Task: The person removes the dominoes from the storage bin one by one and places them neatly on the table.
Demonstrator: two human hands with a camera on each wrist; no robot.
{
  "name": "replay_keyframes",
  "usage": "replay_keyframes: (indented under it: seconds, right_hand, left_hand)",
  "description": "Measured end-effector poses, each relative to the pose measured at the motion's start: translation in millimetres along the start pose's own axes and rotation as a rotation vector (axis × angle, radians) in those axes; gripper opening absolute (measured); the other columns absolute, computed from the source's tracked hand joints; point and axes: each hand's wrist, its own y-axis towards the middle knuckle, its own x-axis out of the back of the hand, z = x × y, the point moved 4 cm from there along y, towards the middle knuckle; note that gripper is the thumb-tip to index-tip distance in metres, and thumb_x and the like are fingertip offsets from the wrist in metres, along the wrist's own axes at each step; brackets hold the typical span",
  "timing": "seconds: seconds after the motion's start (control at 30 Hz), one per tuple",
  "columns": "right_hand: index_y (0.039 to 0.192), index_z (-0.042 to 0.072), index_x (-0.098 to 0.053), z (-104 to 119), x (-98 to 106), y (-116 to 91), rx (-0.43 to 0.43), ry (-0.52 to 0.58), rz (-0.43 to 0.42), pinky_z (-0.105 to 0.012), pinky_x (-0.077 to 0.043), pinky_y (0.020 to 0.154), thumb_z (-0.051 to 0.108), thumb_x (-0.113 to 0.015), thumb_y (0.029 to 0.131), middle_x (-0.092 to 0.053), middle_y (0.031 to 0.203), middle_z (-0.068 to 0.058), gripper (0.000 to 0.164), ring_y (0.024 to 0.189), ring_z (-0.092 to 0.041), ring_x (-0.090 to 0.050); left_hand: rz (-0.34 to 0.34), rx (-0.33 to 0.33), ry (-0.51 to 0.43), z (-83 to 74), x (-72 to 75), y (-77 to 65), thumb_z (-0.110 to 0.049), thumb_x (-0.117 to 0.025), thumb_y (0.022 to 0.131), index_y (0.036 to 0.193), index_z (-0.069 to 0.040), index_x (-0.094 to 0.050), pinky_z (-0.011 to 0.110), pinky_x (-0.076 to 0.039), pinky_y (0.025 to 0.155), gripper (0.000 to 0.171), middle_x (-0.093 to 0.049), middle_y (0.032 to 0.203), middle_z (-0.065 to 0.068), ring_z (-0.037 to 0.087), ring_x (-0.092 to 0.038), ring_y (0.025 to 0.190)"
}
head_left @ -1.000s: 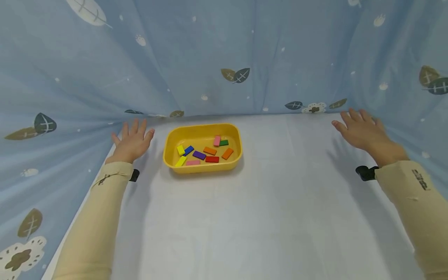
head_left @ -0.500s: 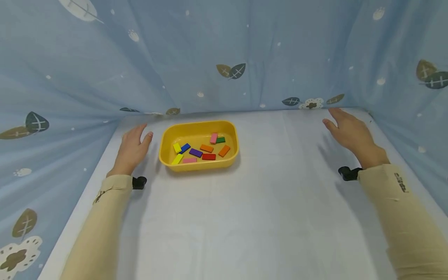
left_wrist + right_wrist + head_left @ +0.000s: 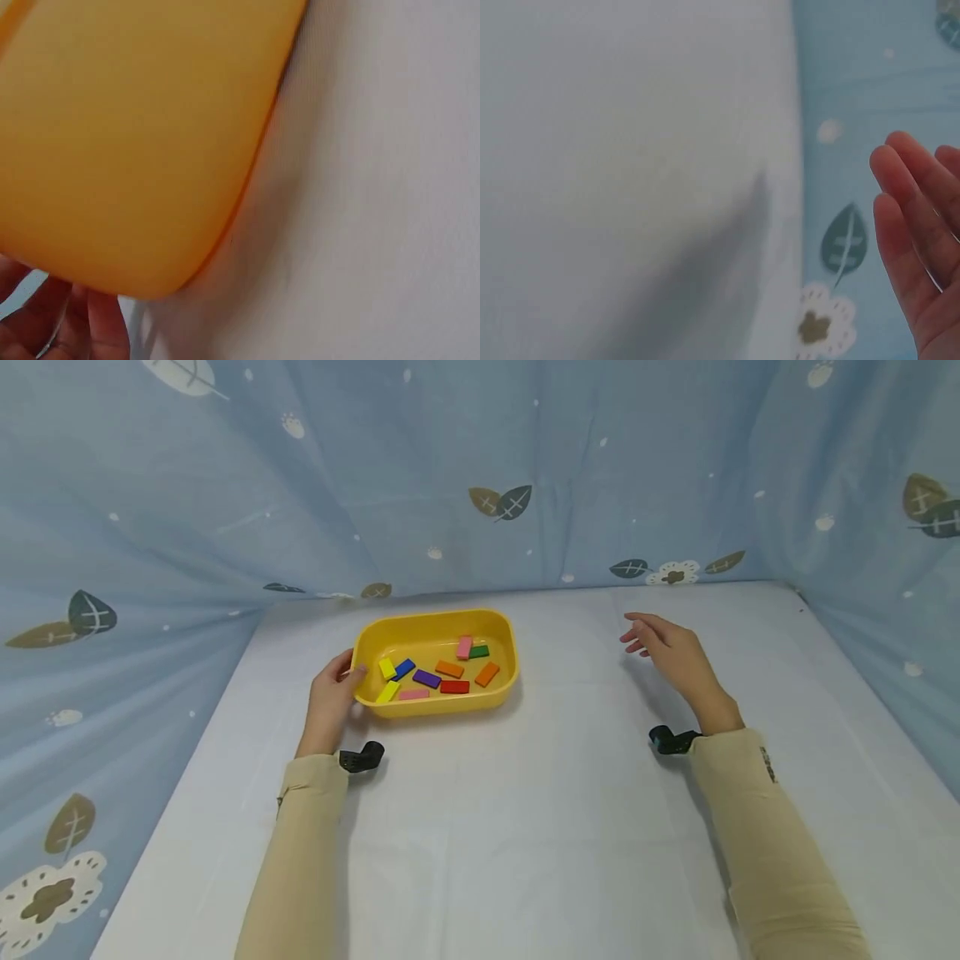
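A shallow yellow plastic tray [image 3: 442,705] stands left of centre near the back of the table. Several small coloured blocks lie in it, among them a red block [image 3: 454,687], a purple block [image 3: 427,679] and a green block [image 3: 478,652]. My left hand [image 3: 325,706] grips the tray's left end, thumb at the rim and fingers on the outside. The left wrist view is largely filled by the tray's wall [image 3: 142,165], with fingers [image 3: 109,326] against its end. My right hand [image 3: 677,662] hovers over the table to the right, fingers relaxed and holding nothing.
A white cloth [image 3: 525,827] covers the table. Blue patterned fabric [image 3: 420,468] rises behind it and along both sides. Small black wrist cameras [image 3: 362,757] stick out from both cuffs.
My left hand has moved right to the tray and taken hold of its left end. My right hand has moved left, toward the middle, its fingers less spread. The tray stays about where it was.
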Motion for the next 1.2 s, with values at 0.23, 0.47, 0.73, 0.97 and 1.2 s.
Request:
replay_keyframes:
  seconds: [0.23, 0.47, 0.73, 0.97, 1.2]
  right_hand:
    - [0.127, 0.017, -0.050, 15, -24, 16, 0.045, 0.304, -0.045, -0.028, -0.049, 0.074, 0.042, -0.037, 0.093, -0.063, 0.100, -0.007, 0.044, 0.087, -0.017, -0.060]
    - [0.124, 0.016, -0.052, 35, -45, 24, 0.045, 0.445, -0.047, -0.029, -0.049, 0.075, 0.042, -0.039, 0.092, -0.064, 0.098, -0.006, 0.044, 0.086, -0.017, -0.060]
    - [0.122, 0.016, -0.054, 80, -52, 25, 0.063, 0.392, 0.035, -0.034, -0.047, 0.081, 0.044, -0.036, 0.092, -0.063, 0.098, -0.003, 0.045, 0.088, -0.018, -0.060]
    - [0.118, 0.018, -0.056, 92, -77, 26, 0.074, 0.406, 0.041, -0.029, -0.049, 0.077, 0.043, -0.044, 0.090, -0.062, 0.094, 0.000, 0.040, 0.083, -0.013, -0.059]
    - [0.119, 0.013, -0.055, 113, -107, 22, 0.119, 0.414, 0.119, -0.034, -0.049, 0.079, 0.035, -0.047, 0.091, -0.062, 0.094, -0.006, 0.037, 0.086, -0.024, -0.060]
  left_hand:
    - [-0.023, 0.034, -0.151, -16.3, -12.6, -25.2, -0.013, -0.037, 0.090, 0.139, -0.017, -0.031, 0.031, -0.031, 0.101, 0.050, -0.032, 0.140, 0.000, 0.014, -0.035, 0.122]
    - [-0.055, 0.019, -0.273, -12.3, -28.3, -27.8, -0.006, -0.030, 0.084, 0.140, -0.017, -0.029, 0.026, -0.021, 0.105, 0.058, -0.027, 0.143, -0.006, 0.008, -0.024, 0.128]
    - [-0.057, 0.009, -0.516, -12.5, -39.5, -30.7, -0.004, -0.031, 0.080, 0.137, -0.016, -0.037, 0.026, -0.029, 0.101, 0.058, -0.036, 0.138, -0.004, 0.011, -0.036, 0.122]
    - [-0.075, 0.003, -0.518, -8.5, -42.2, -29.4, -0.005, -0.032, 0.081, 0.136, -0.019, -0.038, 0.026, -0.031, 0.100, 0.058, -0.037, 0.137, -0.006, 0.012, -0.037, 0.120]
    - [-0.071, 0.023, -0.452, -6.5, -41.5, -28.0, -0.009, -0.031, 0.083, 0.137, -0.025, -0.036, 0.025, -0.029, 0.101, 0.056, -0.034, 0.138, -0.010, 0.010, -0.034, 0.122]
